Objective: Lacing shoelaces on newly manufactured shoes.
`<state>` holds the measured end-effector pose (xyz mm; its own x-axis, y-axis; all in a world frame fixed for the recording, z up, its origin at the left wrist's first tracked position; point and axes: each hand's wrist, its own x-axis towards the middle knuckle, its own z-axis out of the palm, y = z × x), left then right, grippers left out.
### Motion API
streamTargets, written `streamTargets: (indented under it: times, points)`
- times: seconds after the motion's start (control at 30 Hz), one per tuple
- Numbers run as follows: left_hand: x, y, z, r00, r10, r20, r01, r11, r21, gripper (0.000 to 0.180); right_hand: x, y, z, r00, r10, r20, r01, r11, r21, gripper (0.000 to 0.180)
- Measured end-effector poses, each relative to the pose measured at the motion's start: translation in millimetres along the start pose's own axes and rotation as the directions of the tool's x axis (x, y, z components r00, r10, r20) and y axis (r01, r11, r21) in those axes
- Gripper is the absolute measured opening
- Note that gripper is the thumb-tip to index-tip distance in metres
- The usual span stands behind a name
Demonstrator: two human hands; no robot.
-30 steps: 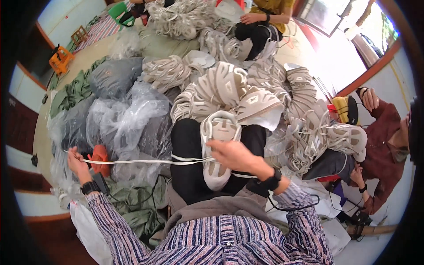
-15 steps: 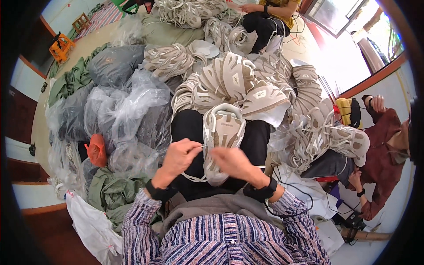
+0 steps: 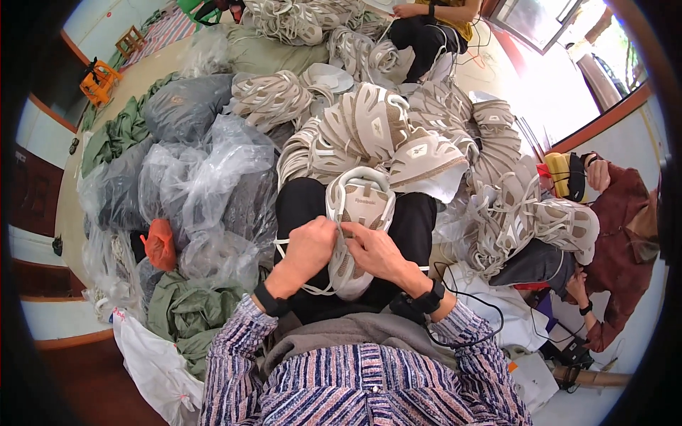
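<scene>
A beige and white shoe upper [image 3: 365, 201], without a sole, lies between my knees with its heel end away from me. My left hand [image 3: 305, 250] is closed in a pinch at the eyelet edge on its left side. White shoelace [image 3: 320, 290] loops out below and beside that hand, while the pinched part is hidden by the fingers. Across the upper rests my right hand [image 3: 380, 253], its thumb and index finger pinching at the same edge, fingertips touching those of the left. The toe end shows below both hands.
Stacked shoe uppers [image 3: 369, 124] pile up just beyond my knees. Clear plastic bags [image 3: 234, 163], an orange-red bag [image 3: 160, 245] and green cloth [image 3: 188, 312] lie to the left. A co-worker in a dark red sleeve [image 3: 618, 234] sits at the right; another person [image 3: 433, 32] is at the back.
My left hand has moved up and right to the shoe upper's edge. The right hand has shifted slightly up, and the fingertips, apart before, now meet there.
</scene>
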<state>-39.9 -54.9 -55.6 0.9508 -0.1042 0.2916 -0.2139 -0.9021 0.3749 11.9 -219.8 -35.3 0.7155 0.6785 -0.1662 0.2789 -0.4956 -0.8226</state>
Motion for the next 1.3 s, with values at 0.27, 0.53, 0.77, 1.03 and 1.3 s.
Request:
streamTargets:
  times: [0.27,0.53,0.77,1.03,1.3]
  points:
    - [3,-13,-6,0.938,-0.219,0.269,0.322,0.835,-0.445,0.022,18,21,12,0.993,-0.112,-0.045,0.11,0.993,-0.054,0.023]
    - [0,-8,-15,0.943,-0.234,0.236,0.296,0.915,-0.276,0.027,18,14,2,0.999,-0.039,0.019,0.041,0.991,-0.131,0.013]
    - [-55,-47,-108,0.958,-0.238,0.158,0.115,-0.187,-0.976,0.025,-30,23,-89,0.85,-0.073,-0.521,-0.07,0.966,-0.25,0.007]
    - [-54,-45,-108,0.892,-0.447,-0.061,-0.217,-0.305,-0.927,0.035,-11,20,-76,0.982,0.114,-0.149,0.13,0.156,0.979,0.014]
    - [-58,-88,-101,0.88,-0.469,0.073,0.19,0.208,-0.959,0.011,-63,100,-110,0.898,0.178,-0.402,0.422,-0.086,0.903,0.009]
